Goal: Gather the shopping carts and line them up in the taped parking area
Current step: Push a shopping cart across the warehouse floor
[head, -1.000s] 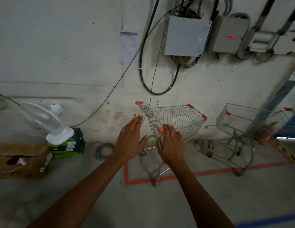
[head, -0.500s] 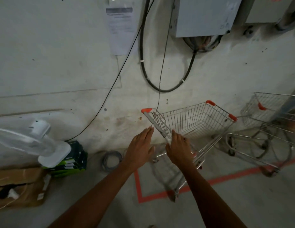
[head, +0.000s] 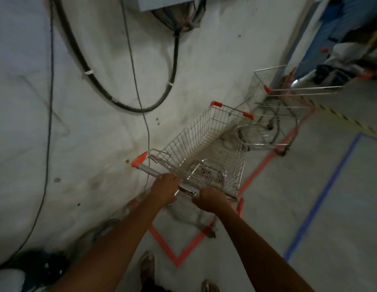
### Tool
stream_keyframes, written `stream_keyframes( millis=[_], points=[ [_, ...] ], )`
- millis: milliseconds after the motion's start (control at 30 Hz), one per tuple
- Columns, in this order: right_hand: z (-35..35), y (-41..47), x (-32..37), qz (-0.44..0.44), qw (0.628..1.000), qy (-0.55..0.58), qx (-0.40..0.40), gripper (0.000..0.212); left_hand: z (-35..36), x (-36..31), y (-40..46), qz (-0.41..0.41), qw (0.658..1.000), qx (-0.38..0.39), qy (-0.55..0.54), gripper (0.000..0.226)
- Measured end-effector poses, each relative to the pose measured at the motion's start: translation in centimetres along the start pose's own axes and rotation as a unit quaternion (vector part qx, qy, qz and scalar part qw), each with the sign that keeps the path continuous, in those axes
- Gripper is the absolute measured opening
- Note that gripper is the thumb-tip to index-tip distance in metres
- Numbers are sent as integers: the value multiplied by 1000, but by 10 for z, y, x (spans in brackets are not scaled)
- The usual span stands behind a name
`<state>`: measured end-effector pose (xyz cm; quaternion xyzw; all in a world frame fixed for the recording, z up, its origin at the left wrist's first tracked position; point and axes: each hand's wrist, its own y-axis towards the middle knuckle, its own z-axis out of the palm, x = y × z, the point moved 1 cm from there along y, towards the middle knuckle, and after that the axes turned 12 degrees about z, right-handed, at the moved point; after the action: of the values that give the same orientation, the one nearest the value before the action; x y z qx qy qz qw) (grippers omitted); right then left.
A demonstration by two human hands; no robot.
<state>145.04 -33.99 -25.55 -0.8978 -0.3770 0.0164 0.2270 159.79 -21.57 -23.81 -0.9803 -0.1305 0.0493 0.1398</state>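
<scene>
A small wire shopping cart [head: 206, 142] with orange corner caps stands inside the red taped area [head: 259, 167], close to the wall. My left hand [head: 165, 187] grips its handle bar near the middle. My right hand [head: 210, 200] grips the same bar at its right end. A second wire cart [head: 273, 95] stands farther along the wall at the far end of the taped area, its front toward the first cart.
Thick black cables [head: 120, 102] loop down the white wall on the left. Blue tape [head: 324, 192] marks the floor to the right, with yellow-black tape [head: 339, 116] beyond. Another person in blue [head: 339, 32] crouches at the upper right. A dark bundle [head: 38, 268] lies at the lower left.
Both hands went from hovering open at the handle to gripping it. The view swung right and closer, and the cart now points along the wall toward the second cart.
</scene>
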Motion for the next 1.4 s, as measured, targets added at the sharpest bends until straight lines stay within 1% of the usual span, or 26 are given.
stream_keyframes(
  millis=[67, 133, 233, 300, 400, 567, 700, 867, 1067, 1200, 1300, 1400],
  points=[
    [2, 2, 5, 47, 999, 2, 4, 53, 6, 23, 16, 48, 998, 13, 44, 54],
    [4, -1, 12, 102, 995, -5, -18, 49, 10, 47, 28, 97, 993, 27, 61, 46],
    [5, -9, 24, 178, 983, -3, -47, 41, 7, 79, 42, 155, 985, 59, 46, 44],
    [5, -11, 31, 214, 975, 2, -56, 40, 3, 96, 49, 193, 978, 81, 25, 42],
    [6, -16, 40, 243, 968, 11, -64, 40, 6, 110, 53, 241, 967, 76, 39, 45],
    [20, -26, 51, 263, 962, 4, -76, 40, 17, 109, 37, 238, 966, 20, 95, 42],
    [37, -52, 56, 271, 960, -9, -74, 40, 28, 100, 14, 237, 966, 20, 98, 38],
    [56, -88, 55, 288, 954, -18, -83, 39, 35, 84, -13, 261, 961, 22, 94, 40],
    [71, -121, 63, 319, 943, 0, -91, 39, 32, 68, -28, 303, 945, 19, 122, 41],
    [78, -139, 68, 355, 930, 33, -88, 38, 26, 54, -33, 341, 924, 19, 170, 31],
    [87, -149, 71, 383, 919, 48, -84, 35, 27, 46, -30, 364, 917, 29, 159, 29],
    [94, -157, 71, 411, 907, 61, -70, 35, 28, 39, -23, 398, 903, 45, 155, 32]
  ],
)
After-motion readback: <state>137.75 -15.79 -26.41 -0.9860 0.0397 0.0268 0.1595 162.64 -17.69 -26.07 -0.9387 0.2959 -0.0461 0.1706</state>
